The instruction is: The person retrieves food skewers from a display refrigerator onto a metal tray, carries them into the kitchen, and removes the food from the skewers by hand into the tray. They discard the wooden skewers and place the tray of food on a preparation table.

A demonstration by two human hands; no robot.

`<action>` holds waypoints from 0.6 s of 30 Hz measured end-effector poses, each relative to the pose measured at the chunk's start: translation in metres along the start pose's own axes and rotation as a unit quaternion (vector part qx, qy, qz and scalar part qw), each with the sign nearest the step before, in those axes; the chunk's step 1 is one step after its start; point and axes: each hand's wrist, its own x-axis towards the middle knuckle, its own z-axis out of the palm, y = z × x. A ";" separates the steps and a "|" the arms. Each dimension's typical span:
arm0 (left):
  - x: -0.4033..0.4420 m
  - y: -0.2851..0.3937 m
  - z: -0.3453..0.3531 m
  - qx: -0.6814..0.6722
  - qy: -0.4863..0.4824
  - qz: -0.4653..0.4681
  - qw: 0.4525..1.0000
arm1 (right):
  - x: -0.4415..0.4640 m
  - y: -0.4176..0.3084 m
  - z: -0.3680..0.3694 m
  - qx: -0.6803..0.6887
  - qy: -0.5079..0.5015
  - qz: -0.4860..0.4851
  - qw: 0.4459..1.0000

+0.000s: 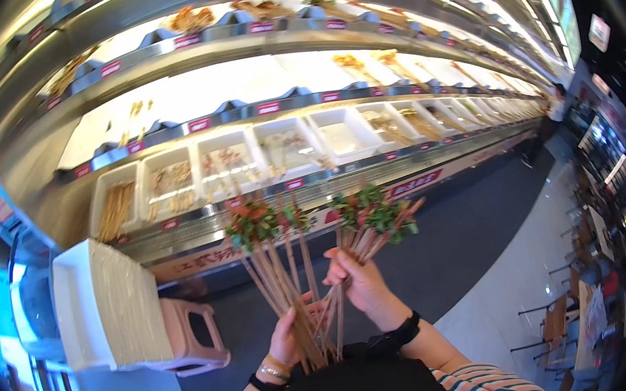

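My left hand [285, 339] is closed around the lower sticks of a bundle of wooden skewers [282, 275], fanned upward. Red and green leafy food [253, 223] sits at their top ends. Higher and to the right, my right hand [360, 278] grips a second bunch of skewers [367, 242], tipped with green leaves and some red bits [376, 212]. The sticks of the two bunches come close together low down, where some cross. Part of my left fingers is hidden behind the sticks.
Ahead is a lit display rack with white trays [229, 158] of skewers and a sloped white shelf [188, 94] above. A white box [103, 301] rests by a pink stool [194, 334] at left. Wooden tables and stools [559, 322] stand right; a person [549, 121] is far off.
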 end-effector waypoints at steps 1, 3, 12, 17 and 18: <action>-0.002 0.002 0.001 -0.003 -0.011 -0.004 1.000 | 0.000 0.002 -0.001 -0.012 0.012 -0.005 1.000; -0.005 0.005 0.002 -0.015 -0.010 0.014 1.000 | -0.009 -0.007 0.009 -0.056 0.002 -0.026 0.998; -0.003 0.005 0.001 -0.029 -0.033 0.001 0.999 | -0.024 -0.023 0.028 -0.064 0.004 -0.100 0.993; -0.004 0.000 -0.012 -0.083 -0.128 0.005 0.988 | -0.025 -0.080 0.041 -0.054 0.027 -0.245 0.968; -0.007 0.003 -0.010 -0.053 -0.122 0.007 0.991 | -0.025 -0.097 0.041 -0.077 0.030 -0.283 0.956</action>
